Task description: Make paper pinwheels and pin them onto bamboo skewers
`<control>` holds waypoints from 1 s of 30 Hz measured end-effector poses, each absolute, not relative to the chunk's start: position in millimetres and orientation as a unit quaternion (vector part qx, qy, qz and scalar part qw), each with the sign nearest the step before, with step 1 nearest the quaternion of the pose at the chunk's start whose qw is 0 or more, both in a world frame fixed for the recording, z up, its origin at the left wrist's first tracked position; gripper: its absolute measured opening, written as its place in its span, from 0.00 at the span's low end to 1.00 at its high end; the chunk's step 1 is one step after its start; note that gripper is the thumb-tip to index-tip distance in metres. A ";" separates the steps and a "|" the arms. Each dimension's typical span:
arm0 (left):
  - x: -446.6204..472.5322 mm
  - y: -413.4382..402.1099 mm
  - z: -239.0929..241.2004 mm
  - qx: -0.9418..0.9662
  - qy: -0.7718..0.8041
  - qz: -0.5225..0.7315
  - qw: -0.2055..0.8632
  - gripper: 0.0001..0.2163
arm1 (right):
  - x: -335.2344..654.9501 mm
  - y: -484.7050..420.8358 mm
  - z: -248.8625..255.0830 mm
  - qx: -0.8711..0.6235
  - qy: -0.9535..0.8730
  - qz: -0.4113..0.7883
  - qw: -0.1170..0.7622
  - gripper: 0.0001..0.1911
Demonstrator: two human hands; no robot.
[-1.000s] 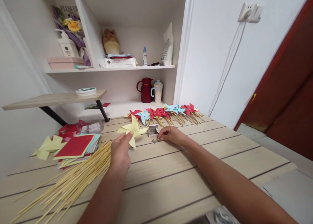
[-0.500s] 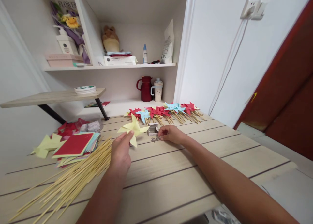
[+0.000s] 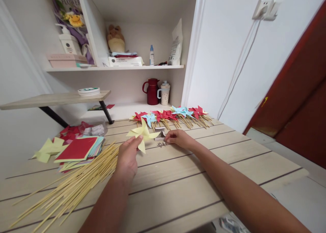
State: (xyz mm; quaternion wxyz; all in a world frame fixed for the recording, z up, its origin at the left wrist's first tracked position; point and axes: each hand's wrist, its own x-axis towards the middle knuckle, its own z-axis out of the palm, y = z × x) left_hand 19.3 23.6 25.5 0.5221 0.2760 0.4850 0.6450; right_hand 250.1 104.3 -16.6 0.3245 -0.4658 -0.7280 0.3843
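A yellow paper pinwheel [image 3: 145,132] is pinched at its centre between the thumb and fingers of my left hand [image 3: 128,155], above the table. My right hand [image 3: 178,138] reaches to a little heap of small shiny metal pieces, which look like pins [image 3: 161,144]. Its fingertips are drawn together at the right side of the heap; whether a piece is between them is hidden. Just behind the heap stands a small open box [image 3: 160,137], partly covered by the pinwheel's tip and my right fingers.
Finished pinwheels on sticks [image 3: 165,115] lie along the table's back. Loose wooden sticks [image 3: 84,182] spread at front left, beside stacked coloured paper [image 3: 77,149] and another yellow pinwheel shape [image 3: 49,149]. A raised wooden shelf [image 3: 56,100], red jug [image 3: 152,92] and cup [image 3: 165,93] stand behind.
My left hand has moved slightly right with the yellow pinwheel, which now overlaps the small box's edge. My right hand stays at the metal pieces.
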 end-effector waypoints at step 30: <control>22.3 21.0 29.6 0.278 0.473 0.650 0.525 0.08 | 241.2 99.0 -15.0 -0.466 -0.750 0.361 0.302 0.07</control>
